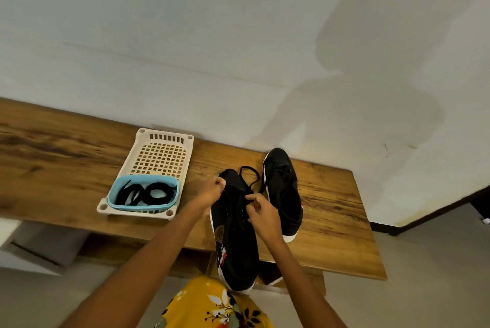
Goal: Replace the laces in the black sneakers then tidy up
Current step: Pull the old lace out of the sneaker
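- Nearest, both hands work one black sneaker (236,237) overhanging the wooden bench (331,211); left hand (212,192) and right hand (261,211) each pinch its lace (250,177)
- Second sneaker (282,189) lies beside it, laced
- Spare laces (145,192) wait in the blue tub (114,195) on the tray (159,155); lacing and tidying seem unfinished

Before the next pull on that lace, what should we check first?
1. Left hand pinches the lace: ok.
2. Right hand pinches the lace at the eyelets: ok.
3. Near sneaker steady: not ok, its heel hangs over the table edge.
4. Lace free of knots: cannot tell.
5. Far sneaker out of the way: ok.
6. Spare laces sit in the blue tub: ok.
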`<state>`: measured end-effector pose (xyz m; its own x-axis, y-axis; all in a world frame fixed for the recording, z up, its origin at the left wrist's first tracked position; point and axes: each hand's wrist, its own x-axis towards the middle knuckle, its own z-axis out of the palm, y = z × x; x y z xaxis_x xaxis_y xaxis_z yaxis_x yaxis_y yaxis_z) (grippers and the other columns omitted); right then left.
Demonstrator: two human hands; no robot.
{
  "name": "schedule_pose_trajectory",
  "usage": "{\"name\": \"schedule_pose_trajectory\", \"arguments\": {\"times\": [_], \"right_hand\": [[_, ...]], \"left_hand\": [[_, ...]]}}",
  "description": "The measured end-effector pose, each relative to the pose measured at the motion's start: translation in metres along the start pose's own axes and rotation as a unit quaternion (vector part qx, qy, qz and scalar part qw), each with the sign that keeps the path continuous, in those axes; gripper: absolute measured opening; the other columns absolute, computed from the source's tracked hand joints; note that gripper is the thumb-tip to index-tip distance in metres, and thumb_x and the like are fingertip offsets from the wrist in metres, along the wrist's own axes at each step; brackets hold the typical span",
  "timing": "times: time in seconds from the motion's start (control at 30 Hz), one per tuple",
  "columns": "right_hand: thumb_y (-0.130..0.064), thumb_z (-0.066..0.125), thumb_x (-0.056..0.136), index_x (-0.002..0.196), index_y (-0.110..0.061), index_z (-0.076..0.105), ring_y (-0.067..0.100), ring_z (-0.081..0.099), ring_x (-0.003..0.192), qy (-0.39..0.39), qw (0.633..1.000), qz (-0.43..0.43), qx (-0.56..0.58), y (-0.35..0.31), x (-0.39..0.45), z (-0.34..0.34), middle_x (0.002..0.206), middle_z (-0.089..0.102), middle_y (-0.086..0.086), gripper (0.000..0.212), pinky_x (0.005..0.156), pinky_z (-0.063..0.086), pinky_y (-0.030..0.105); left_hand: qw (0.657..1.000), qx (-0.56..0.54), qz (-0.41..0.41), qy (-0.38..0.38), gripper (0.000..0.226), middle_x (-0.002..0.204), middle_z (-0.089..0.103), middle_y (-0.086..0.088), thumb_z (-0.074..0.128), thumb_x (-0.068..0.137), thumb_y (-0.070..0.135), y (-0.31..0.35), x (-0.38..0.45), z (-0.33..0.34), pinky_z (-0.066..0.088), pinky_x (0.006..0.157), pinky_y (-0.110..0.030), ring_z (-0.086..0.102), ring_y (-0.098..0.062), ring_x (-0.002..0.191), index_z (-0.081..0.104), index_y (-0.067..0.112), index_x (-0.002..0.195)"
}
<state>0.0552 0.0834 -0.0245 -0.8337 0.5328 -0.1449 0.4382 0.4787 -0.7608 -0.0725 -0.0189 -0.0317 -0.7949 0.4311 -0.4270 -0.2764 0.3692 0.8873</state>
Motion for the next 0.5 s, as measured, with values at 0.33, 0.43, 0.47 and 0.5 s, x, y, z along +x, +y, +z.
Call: {"name": "schedule_pose_trajectory", "arguments": {"times": [0.33,0.43,0.47,0.5], "right_hand": [[-0.029,0.054,0.094,0.102,-0.016,0.069,0.021,0.056,0.103,-0.077,0.933,-0.132,-0.324,-0.036,0.030,0.006,0.107,0.057,0.004,0.021,0.071,0.042,0.030],[-0.026,0.057,0.093,0.073,-0.011,0.066,0.025,0.061,0.086,-0.089,0.948,-0.098,-0.290,-0.063,0.045,-0.006,0.086,0.062,0.008,0.027,0.065,0.039,0.029],[-0.026,0.057,0.093,0.066,-0.011,0.060,0.025,0.061,0.079,-0.089,0.961,-0.077,-0.252,-0.075,0.053,-0.012,0.076,0.060,0.007,0.032,0.065,0.040,0.030],[-0.026,0.057,0.093,0.067,-0.009,0.060,0.026,0.063,0.076,-0.088,0.975,-0.056,-0.194,-0.089,0.060,-0.018,0.072,0.059,0.006,0.032,0.067,0.046,0.032]], "left_hand": [[0.978,-0.207,-0.018,0.019,0.016,0.094,0.056,-0.009,0.041,0.098,0.008,-0.016,-0.006,0.003,0.045,0.081,-0.026,0.055,-0.016,0.088,0.049,0.015,0.086],[0.986,-0.161,0.024,0.020,0.013,0.119,0.053,-0.020,0.051,0.093,0.007,-0.021,-0.004,0.003,0.044,0.096,-0.042,0.054,-0.030,0.109,0.045,0.018,0.096],[0.986,-0.165,0.024,0.016,0.014,0.121,0.052,-0.020,0.052,0.093,0.006,-0.022,-0.004,0.002,0.044,0.096,-0.042,0.054,-0.030,0.109,0.044,0.015,0.101],[0.985,-0.169,0.025,0.013,0.014,0.119,0.053,-0.018,0.053,0.093,0.008,-0.021,-0.006,0.001,0.045,0.095,-0.041,0.054,-0.029,0.108,0.044,0.013,0.103]]}}
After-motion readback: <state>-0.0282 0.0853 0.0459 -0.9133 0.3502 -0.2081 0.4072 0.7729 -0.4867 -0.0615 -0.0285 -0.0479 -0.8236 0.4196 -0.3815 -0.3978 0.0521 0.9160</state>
